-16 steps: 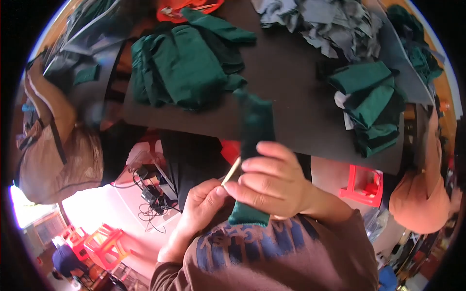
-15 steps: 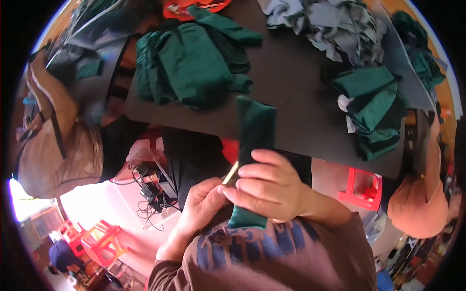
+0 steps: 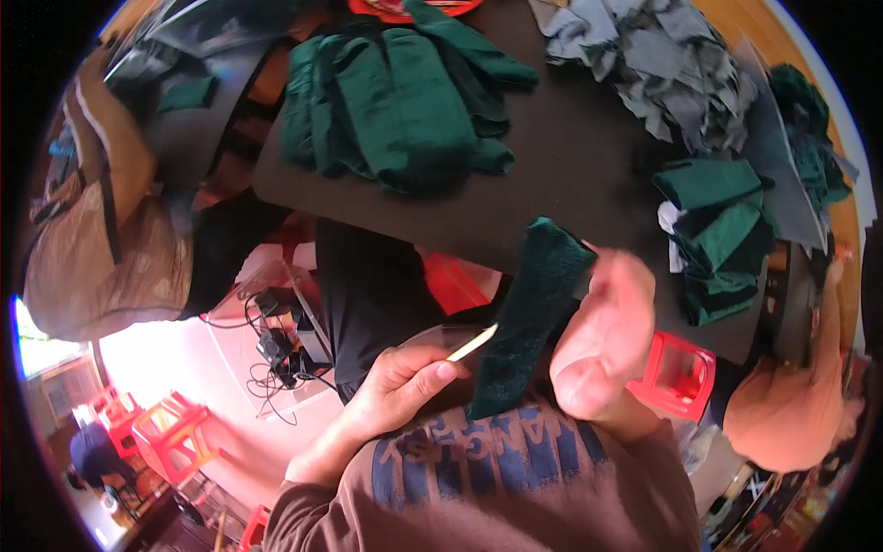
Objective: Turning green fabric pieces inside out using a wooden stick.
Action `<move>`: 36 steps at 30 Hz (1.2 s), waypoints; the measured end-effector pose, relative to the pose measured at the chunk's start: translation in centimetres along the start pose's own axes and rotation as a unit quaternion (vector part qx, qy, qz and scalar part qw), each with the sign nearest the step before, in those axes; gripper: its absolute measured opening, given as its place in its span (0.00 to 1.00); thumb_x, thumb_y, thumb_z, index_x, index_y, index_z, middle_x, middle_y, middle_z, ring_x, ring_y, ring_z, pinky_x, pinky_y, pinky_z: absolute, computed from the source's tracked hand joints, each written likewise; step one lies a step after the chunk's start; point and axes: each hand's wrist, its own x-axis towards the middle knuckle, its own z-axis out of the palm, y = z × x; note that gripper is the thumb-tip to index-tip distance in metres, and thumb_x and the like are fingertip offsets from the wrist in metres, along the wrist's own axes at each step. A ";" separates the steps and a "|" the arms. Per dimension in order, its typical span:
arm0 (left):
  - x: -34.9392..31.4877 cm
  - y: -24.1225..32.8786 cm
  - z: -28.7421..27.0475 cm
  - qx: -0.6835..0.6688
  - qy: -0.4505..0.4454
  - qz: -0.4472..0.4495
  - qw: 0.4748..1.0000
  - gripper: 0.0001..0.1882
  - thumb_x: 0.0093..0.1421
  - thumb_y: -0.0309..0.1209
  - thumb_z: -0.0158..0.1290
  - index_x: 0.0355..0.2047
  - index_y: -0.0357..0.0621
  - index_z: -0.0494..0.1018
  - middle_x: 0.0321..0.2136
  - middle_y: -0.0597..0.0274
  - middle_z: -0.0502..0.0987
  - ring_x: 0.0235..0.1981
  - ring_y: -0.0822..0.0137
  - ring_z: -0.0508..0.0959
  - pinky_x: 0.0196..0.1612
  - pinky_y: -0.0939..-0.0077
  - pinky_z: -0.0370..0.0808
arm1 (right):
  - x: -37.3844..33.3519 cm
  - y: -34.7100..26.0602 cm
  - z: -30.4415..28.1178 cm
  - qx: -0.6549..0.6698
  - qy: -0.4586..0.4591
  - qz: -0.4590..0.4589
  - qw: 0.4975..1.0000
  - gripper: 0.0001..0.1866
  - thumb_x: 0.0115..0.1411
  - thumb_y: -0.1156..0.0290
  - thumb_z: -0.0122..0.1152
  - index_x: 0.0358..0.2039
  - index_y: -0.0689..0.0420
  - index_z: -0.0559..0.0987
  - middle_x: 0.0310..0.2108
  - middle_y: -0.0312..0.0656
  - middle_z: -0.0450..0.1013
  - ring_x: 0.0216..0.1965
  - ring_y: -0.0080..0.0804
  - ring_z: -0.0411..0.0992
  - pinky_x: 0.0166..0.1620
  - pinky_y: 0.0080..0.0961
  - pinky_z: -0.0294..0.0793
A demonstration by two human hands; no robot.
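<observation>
A pale, thin stick (image 3: 474,343) is pinched in my left hand (image 3: 405,386), between thumb and fingers. Its far end meets the side of a narrow dark-green velvet piece (image 3: 533,313); whether the tip goes inside cannot be made out. The velvet piece hangs tilted above my lap, its top leaning right. My right hand (image 3: 607,336) is raised along its right side, fingers pointing up close to the upper corner. Motion blurs those fingers, so their grip on the cloth is unclear.
A dark table (image 3: 561,193) carries a stack of green velvet pieces (image 3: 395,110), folded green cloth (image 3: 717,212) and grey scraps (image 3: 662,64). Red stools (image 3: 676,373) stand below. Cables (image 3: 276,354) lie in a clear bin at left. One person (image 3: 110,248) sits left, another (image 3: 786,405) right.
My right hand has shifted right and turned from wrapping the velvet piece to standing beside it. The piece has moved right and tilted. More of the stick shows.
</observation>
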 end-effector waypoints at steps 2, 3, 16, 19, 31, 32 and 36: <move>0.0 -0.9 0.0 0.017 -0.007 0.061 0.998 0.13 0.62 0.35 0.45 0.31 0.36 0.72 0.22 0.64 0.70 0.26 0.74 0.69 0.31 0.82 0.67 | 1.2 -1.1 0.9 0.022 0.008 0.151 0.988 0.42 0.54 0.43 0.46 0.55 0.69 0.55 0.51 0.52 0.58 0.52 0.39 0.59 0.54 0.35 0.55; 0.0 -0.6 -0.2 0.042 -0.015 0.075 0.996 0.13 0.62 0.34 0.44 0.31 0.35 0.71 0.21 0.62 0.69 0.25 0.74 0.68 0.30 0.80 0.67 | 1.2 -1.3 1.4 0.038 0.021 0.182 0.982 0.39 0.56 0.44 0.44 0.53 0.69 0.57 0.48 0.51 0.61 0.48 0.39 0.62 0.53 0.34 0.57; 0.4 -2.3 0.4 -0.009 -0.006 0.184 0.983 0.16 0.62 0.39 0.43 0.30 0.35 0.69 0.19 0.53 0.68 0.23 0.63 0.70 0.29 0.70 0.67 | 1.5 -2.2 3.9 -0.038 0.054 0.287 0.956 0.25 0.63 0.51 0.35 0.31 0.66 0.64 0.14 0.31 0.50 0.14 0.20 0.47 0.19 0.18 0.47; 0.5 -2.8 0.7 -0.047 -0.001 0.205 0.978 0.17 0.62 0.39 0.42 0.28 0.35 0.69 0.19 0.54 0.68 0.23 0.64 0.70 0.28 0.71 0.67 | 1.8 -2.8 6.0 -0.047 0.060 0.280 0.957 0.24 0.62 0.51 0.35 0.28 0.62 0.65 0.11 0.29 0.49 0.11 0.16 0.48 0.17 0.17 0.44; -0.7 -1.8 -0.3 -0.031 0.026 0.224 0.974 0.17 0.60 0.39 0.44 0.27 0.35 0.71 0.21 0.53 0.72 0.25 0.62 0.72 0.31 0.69 0.68 | 3.6 -2.5 5.9 -0.044 0.098 0.259 0.960 0.32 0.62 0.48 0.32 0.47 0.70 0.62 0.15 0.29 0.48 0.13 0.19 0.48 0.19 0.18 0.47; -0.6 -1.9 -0.1 -0.031 0.021 0.224 0.974 0.17 0.60 0.39 0.44 0.27 0.35 0.71 0.21 0.53 0.72 0.25 0.62 0.72 0.31 0.69 0.68 | 3.3 -2.9 6.2 -0.063 0.088 0.246 0.963 0.33 0.62 0.48 0.32 0.48 0.71 0.62 0.15 0.29 0.49 0.13 0.19 0.50 0.19 0.17 0.48; 0.0 -2.3 0.0 -0.047 0.031 0.247 0.967 0.16 0.62 0.38 0.43 0.28 0.36 0.69 0.18 0.57 0.66 0.23 0.68 0.68 0.28 0.72 0.66 | 2.2 -3.8 7.8 -0.076 0.082 0.271 0.956 0.37 0.60 0.45 0.32 0.47 0.73 0.62 0.13 0.29 0.52 0.14 0.21 0.53 0.19 0.18 0.51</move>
